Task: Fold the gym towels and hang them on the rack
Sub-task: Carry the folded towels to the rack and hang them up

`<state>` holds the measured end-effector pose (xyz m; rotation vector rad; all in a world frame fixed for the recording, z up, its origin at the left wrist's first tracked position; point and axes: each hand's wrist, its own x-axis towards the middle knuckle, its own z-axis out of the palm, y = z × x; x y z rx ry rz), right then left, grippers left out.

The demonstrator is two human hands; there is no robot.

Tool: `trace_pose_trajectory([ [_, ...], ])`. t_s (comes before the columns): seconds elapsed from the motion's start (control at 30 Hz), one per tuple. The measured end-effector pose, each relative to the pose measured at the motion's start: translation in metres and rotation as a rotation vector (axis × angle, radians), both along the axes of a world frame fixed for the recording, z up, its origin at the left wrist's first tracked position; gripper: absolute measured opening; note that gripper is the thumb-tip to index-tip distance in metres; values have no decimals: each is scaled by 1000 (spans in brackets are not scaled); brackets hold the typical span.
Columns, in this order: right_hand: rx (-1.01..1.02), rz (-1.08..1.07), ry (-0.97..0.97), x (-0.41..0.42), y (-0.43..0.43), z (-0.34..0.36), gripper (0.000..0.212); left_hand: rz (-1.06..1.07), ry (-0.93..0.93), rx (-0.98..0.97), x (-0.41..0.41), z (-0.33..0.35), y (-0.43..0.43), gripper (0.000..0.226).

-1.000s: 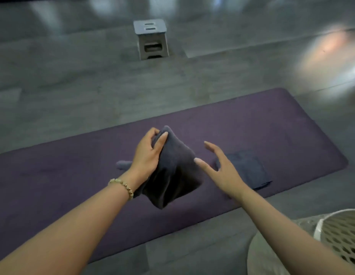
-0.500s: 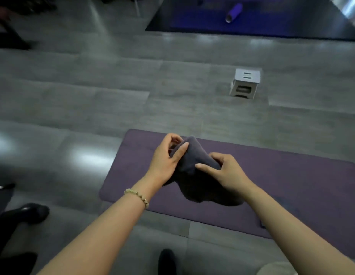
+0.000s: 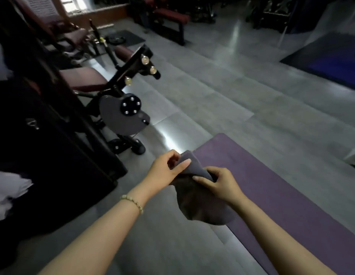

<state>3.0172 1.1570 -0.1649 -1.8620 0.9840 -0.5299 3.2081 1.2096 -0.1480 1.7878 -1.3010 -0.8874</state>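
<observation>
Both hands now on the folded dark grey towel (image 3: pixel 202 203): my left hand (image 3: pixel 164 171) pinches its top corner, my right hand (image 3: pixel 218 183) has closed on the near edge. Towel is off the purple exercise mat (image 3: pixel 281 185), carried toward the black gym machine (image 3: pixel 121 108). Fold looks done; no rack in view yet.

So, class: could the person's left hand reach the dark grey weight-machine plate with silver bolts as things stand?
Probably not at once: the left hand is gripping the grey towel together with the right hand, and the bolted plate sits well beyond it across open floor.
</observation>
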Motion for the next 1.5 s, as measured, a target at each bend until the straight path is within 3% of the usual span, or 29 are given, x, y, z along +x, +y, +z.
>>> trace_pose_trajectory([
  [0.1,-12,99,-8,63,34,5,23,18,74,72,52,14,54,32],
  [0.23,2,206,-53,143,93,17,17,91,88,166,120,27,128,26],
  [0.43,41,302,-80,244,194,27,13,179,165,87,209,38,240,24],
  [0.53,78,348,-75,291,244,24,30,263,274,38,245,40,296,24],
  [0.67,285,480,-110,346,294,33,26,455,337,-48,291,37,351,18],
  [0.8,559,597,-89,385,322,43,32,481,314,-26,331,32,391,20],
  [0.9,604,581,-139,416,324,46,58,460,325,2,359,29,409,25],
  [0.97,511,648,-107,438,319,48,65,401,327,39,376,29,415,25],
  [1.1,205,833,138,481,297,47,32,332,272,107,412,37,415,22],
  [1.17,139,929,166,500,283,47,37,304,223,121,429,44,410,23],
  [1.27,238,1051,143,528,261,47,11,316,40,142,456,44,394,32],
  [1.33,343,1065,113,546,238,48,5,341,0,102,474,40,381,30],
  [1.5,432,1032,-12,591,169,38,14,419,211,-52,506,38,342,25],
])
